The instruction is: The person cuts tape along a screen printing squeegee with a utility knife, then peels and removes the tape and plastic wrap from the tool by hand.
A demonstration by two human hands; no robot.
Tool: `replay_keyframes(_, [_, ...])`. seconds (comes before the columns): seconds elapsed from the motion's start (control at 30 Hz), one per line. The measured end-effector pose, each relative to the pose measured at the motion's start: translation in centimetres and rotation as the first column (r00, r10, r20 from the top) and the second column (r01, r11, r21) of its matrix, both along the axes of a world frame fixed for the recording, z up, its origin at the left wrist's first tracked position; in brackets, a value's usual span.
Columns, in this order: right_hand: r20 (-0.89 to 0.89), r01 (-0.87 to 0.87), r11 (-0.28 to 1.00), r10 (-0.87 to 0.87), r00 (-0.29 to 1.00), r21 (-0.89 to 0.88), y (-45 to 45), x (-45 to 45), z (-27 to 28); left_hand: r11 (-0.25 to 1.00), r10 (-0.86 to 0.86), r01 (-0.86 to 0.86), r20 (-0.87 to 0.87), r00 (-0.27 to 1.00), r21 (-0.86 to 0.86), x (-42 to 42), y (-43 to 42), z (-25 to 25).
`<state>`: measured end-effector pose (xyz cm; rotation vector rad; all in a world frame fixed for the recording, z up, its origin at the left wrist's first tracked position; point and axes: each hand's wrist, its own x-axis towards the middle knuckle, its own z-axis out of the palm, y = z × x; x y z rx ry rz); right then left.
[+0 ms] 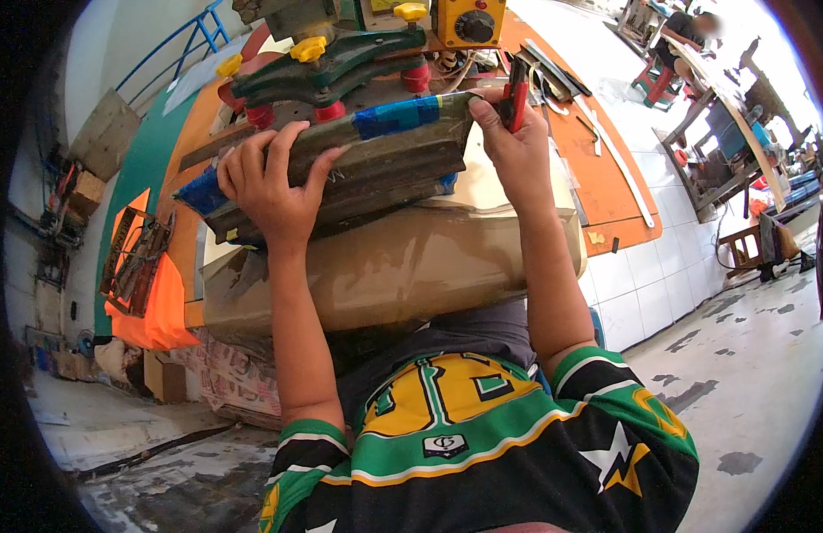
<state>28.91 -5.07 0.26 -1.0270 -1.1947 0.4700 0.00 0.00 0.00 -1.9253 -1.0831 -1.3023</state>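
Observation:
A long dark grey-brown grooved block (394, 164), with blue tape on its upper edge and ends, lies tilted across a brown sheet-covered surface (385, 262). My left hand (274, 182) grips its left part, fingers over the upper edge and thumb on the face near me. At the block's right end is my right hand (518, 151), closed around a red-and-black hand tool (516, 96) whose exact kind I cannot make out. The right thumb reaches the block's upper corner. Whether other fingers touch the block is hidden.
Behind the block stands a dark green clamp frame (340, 67) with yellow knobs and red feet, beside a yellow control box (469, 24). A metal rack (138, 262) sits on orange cloth at left. Strips lie on the orange table (629, 209). Another person (682, 40) sits far right.

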Motion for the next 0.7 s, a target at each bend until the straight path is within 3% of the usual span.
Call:
replay_keyframes(0.07, [-0.051,-0.067,0.988,0.061,0.997,-0.14,-0.2,0.2,0.4,1.0,0.01,-0.01,-0.002,1.0,-0.008,-0.1,-0.1,0.1])
replay_keyframes(0.3, [-0.112,-0.175,0.981,0.166,0.98,-0.08,0.5,1.1,0.1,1.0,0.008,-0.008,0.009,1.0,0.019,0.3,-0.4,0.1])
replay_keyframes(0.37, [-0.224,-0.264,0.958,0.234,0.946,-0.114,0.7,1.2,-0.2,1.0,0.01,-0.01,-0.004,1.0,0.026,0.3,-0.4,0.1])
replay_keyframes(0.57, [-0.327,-0.28,0.953,0.231,0.916,-0.114,0.9,1.0,-0.8,1.0,-0.007,0.007,-0.005,1.0,0.005,0.2,-0.1,0.3])
replay_keyframes(0.7, [-0.301,-0.226,0.959,0.167,0.939,-0.171,-0.5,0.9,-0.3,1.0,0.006,-0.006,-0.018,1.0,0.02,0.1,0.1,0.2])
